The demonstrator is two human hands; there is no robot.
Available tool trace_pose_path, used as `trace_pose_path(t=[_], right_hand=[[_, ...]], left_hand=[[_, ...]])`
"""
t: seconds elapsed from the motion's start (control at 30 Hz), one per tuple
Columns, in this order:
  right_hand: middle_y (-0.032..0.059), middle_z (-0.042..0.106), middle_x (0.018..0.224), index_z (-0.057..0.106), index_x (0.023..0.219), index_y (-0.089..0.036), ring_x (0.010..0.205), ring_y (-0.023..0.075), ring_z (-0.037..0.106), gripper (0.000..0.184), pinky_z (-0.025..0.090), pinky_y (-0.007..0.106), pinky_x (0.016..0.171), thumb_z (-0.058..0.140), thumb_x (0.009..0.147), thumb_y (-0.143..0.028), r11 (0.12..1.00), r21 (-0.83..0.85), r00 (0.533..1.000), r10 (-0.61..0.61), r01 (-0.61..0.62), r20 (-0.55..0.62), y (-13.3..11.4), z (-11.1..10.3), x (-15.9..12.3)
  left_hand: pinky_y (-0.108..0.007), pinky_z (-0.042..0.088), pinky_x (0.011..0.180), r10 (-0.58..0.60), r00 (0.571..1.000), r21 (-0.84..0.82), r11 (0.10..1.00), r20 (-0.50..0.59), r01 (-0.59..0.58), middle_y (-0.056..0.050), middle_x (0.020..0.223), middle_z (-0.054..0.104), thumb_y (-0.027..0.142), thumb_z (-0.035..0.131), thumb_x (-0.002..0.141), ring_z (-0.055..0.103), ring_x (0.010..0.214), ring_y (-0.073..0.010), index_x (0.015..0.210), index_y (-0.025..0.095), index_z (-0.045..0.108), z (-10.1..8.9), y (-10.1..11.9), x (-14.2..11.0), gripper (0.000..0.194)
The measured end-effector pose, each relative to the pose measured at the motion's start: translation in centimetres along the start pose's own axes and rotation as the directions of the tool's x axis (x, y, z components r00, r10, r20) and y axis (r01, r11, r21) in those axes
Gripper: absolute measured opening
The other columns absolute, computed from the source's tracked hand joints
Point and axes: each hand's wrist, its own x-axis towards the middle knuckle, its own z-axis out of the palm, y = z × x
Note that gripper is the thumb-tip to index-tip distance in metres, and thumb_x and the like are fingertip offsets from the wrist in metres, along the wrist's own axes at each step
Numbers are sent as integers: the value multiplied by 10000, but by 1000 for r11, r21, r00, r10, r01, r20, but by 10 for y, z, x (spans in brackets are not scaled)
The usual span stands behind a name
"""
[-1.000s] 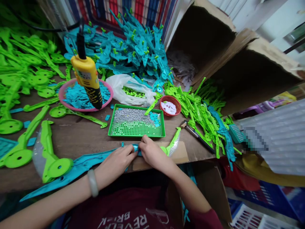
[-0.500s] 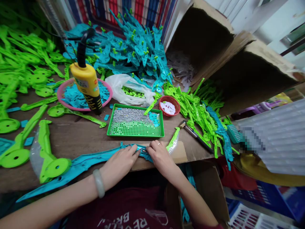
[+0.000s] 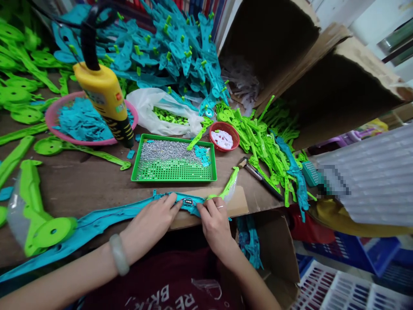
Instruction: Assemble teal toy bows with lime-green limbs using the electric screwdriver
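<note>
A long blue plastic shell lies along the table's front edge, its hollow side up and a thin wire running inside. A small dark part with metal contacts sits in its recess between my hands. My left hand, a bangle at the wrist, has its fingers closed on the shell left of that part. My right hand grips the shell's right side, its fingertips bent over the edge and partly hidden. A green arm with clear film is at the right end; a green disc piece rests at the left.
A green tray of screws stands behind the shell. A yellow electric screwdriver hangs at the left over a pink basin. A red basket, a black-handled tool and piled green parts lie to the right.
The view has shifted, so most things sit further left and slightly higher. My right hand has drawn back a little from the small dark part, which shows more fully.
</note>
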Motion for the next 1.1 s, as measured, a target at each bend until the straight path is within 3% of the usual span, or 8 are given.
trace_pose_path(t=[0.27,0.43,0.67,0.77,0.83,0.9,1.0,1.1], right_hand=[[123,594,903,673,1011,-121,890,272,454,133,401,411,774,579,917,-129,992,-77,989,-91,100,115,2,-9,8],[108,595,915,658,1102,-135,862,261,457,219,419,401,709,508,944,-112,989,-80,974,-111,128,197,1,-16,9],[112,596,935,651,1092,-136,859,257,483,239,462,393,703,491,925,-74,1000,-11,978,-7,9,211,-16,-15,4],[132,599,1022,602,1204,-141,913,249,518,334,492,392,791,421,938,-53,990,88,994,111,-113,20,-23,-13,-8],[140,601,1020,580,1221,-147,908,246,538,305,492,396,799,457,946,-94,963,142,953,251,-228,-171,-26,-13,-16],[137,610,942,573,1198,-136,873,253,554,259,488,395,760,539,951,-207,925,165,891,374,-341,-257,-26,-12,-17],[121,626,866,594,1122,-134,844,256,580,273,477,370,717,563,959,-351,896,119,881,443,-428,-169,-23,-11,-8],[84,628,848,620,1008,-167,805,214,587,155,458,322,698,485,999,-242,922,30,920,387,-386,-65,-21,-11,2]], left_hand=[[-417,564,821,-24,999,-24,999,36,25,-158,1185,595,-26,378,870,650,988,-265,1369,147,533,1,1,-3,551],[-411,573,801,-19,999,-30,999,46,21,-140,1117,623,-17,399,865,656,959,-268,1344,125,557,-3,1,-1,525],[-445,571,778,24,999,-20,1000,41,-23,-163,1105,637,-46,429,823,659,949,-303,1319,86,586,-4,1,-1,537],[-453,565,786,29,999,0,1000,22,-29,-171,1113,637,-60,423,812,658,957,-308,1336,92,579,-2,2,-3,567],[-452,564,791,29,1000,13,999,6,-29,-171,1125,637,-65,423,805,657,962,-307,1354,99,568,-2,2,-5,591],[-445,566,788,33,999,25,999,1,-33,-170,1122,639,-58,430,808,655,963,-306,1367,94,557,-2,3,-6,594],[-433,569,769,39,999,55,998,-7,-39,-165,1090,647,-50,440,820,655,943,-300,1365,78,559,-3,4,-7,573],[-415,568,755,31,999,98,995,-24,-29,-153,1079,653,-61,429,830,660,931,-285,1356,88,571,-5,5,-6,566]])
